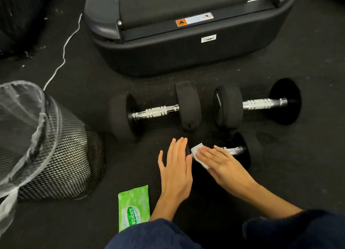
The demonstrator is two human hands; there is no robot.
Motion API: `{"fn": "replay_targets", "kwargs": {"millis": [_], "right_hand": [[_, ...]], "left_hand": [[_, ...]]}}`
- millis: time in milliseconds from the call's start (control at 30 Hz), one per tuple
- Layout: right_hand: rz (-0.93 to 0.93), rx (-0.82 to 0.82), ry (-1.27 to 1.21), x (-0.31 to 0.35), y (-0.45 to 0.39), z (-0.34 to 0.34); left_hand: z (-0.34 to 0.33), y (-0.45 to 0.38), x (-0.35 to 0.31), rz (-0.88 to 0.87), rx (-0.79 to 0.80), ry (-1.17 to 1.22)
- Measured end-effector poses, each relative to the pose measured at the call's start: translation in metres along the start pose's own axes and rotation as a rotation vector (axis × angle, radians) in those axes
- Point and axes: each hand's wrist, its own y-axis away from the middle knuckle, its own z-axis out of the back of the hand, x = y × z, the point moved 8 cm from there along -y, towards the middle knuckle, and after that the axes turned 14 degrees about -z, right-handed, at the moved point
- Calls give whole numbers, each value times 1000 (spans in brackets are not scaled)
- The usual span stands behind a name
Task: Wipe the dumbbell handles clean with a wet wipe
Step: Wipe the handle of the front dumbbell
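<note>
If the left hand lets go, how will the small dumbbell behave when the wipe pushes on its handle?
The small dumbbell would probably roll, since its round black ends rest on flat floor. It looks heavy for its size, with a chrome handle, so it likely moves slowly. The left hand, flat against its end, seems to steady it while the right hand presses the wipe.

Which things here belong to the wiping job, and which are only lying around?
Job:
- near dumbbell
- two far dumbbells
- white wipe, under the right hand
- left hand
- green wipe pack

Lying around:
- mesh bin
- treadmill
- white cable
</note>
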Motion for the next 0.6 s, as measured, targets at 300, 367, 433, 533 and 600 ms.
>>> {"fn": "replay_targets", "kwargs": {"millis": [300, 367, 433, 533, 600], "right_hand": [[53, -57, -26, 4, 7, -2], [14, -48, -45, 1, 0, -1], [-34, -54, -102, 7, -9, -2], [20, -40, -107, 16, 2, -10], [51, -28, -56, 9, 15, -7]], "left_hand": [[1, 6, -3, -21, 13, -86], [0, 7, -5, -21, 17, -94], [0, 7, -5, -28, 16, -134], [1, 4, -6, -46, 28, -233], [0, 4, -8, -56, 47, -289]]}}
